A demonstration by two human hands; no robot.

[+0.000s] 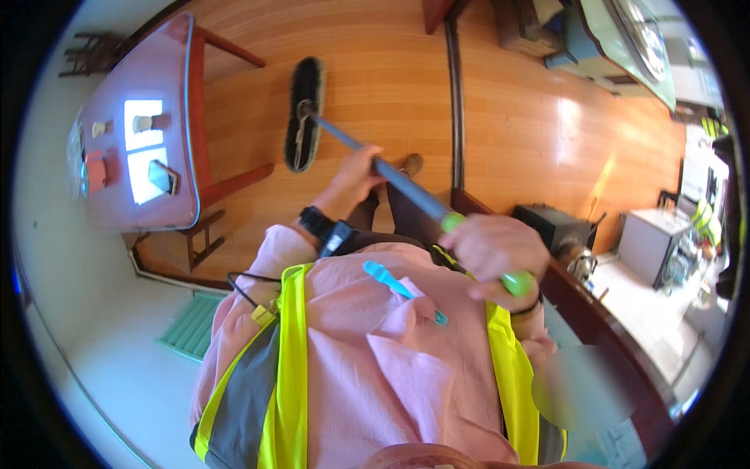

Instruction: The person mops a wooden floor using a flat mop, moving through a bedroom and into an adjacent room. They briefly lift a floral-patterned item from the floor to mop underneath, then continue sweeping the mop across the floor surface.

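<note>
A flat dust mop slants across the view, its dark oval head [303,117] lying on the wooden floor [381,64]. My right hand [498,252] is closed around the green grip at the upper end of the mop's grey handle [413,190]. Farther down the same handle, my left hand [358,170] wraps around the pole, thumb along it. A black band with a small device [325,230] sits on my left wrist. One brown shoe [412,165] shows beside the handle.
At left stands a glass-topped table [176,76] with red-brown legs, bearing a phone [163,177], a cup [142,123] and a pinkish container [95,169]. A wooden stool [202,237] sits by it. A dark floor strip [454,105] runs through a doorway. A black box [542,225] stands beyond.
</note>
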